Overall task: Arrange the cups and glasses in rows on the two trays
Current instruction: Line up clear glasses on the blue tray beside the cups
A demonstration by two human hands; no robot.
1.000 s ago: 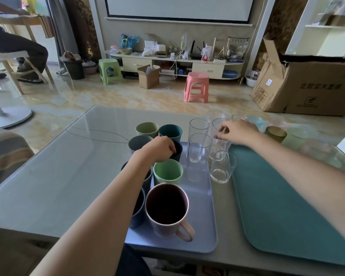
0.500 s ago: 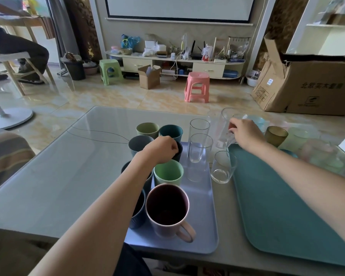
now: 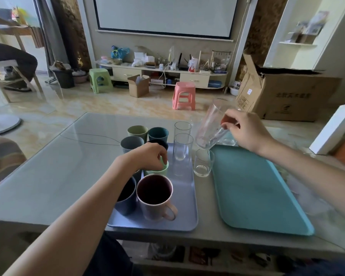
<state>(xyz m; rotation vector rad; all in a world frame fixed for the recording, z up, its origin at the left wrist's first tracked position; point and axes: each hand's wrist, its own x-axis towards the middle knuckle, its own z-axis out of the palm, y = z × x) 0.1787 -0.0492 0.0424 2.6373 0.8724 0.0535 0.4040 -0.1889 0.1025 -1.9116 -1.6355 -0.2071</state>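
Observation:
A lavender tray (image 3: pixel 184 200) holds several coloured cups, a pink mug (image 3: pixel 154 197) at the front and two tall clear glasses (image 3: pixel 182 146). My left hand (image 3: pixel 149 157) pinches the rim of a light green cup (image 3: pixel 157 170) in the middle of that tray. My right hand (image 3: pixel 245 132) holds a tall clear glass (image 3: pixel 210 126), lifted and tilted above the far left corner of the teal tray (image 3: pixel 255 190). A short round glass (image 3: pixel 203 165) stands on the table between the two trays.
The trays lie on a glass-topped coffee table (image 3: pixel 68 166). Beyond it stand a pink stool (image 3: pixel 184 95), a green stool (image 3: pixel 99 80) and a large cardboard box (image 3: pixel 283 92). A white object (image 3: pixel 335 126) juts in at the right.
My right hand has lifted the tall glass off the table and tilted it, moving it right and up. My left hand has shifted from the dark cup onto the light green cup's rim.

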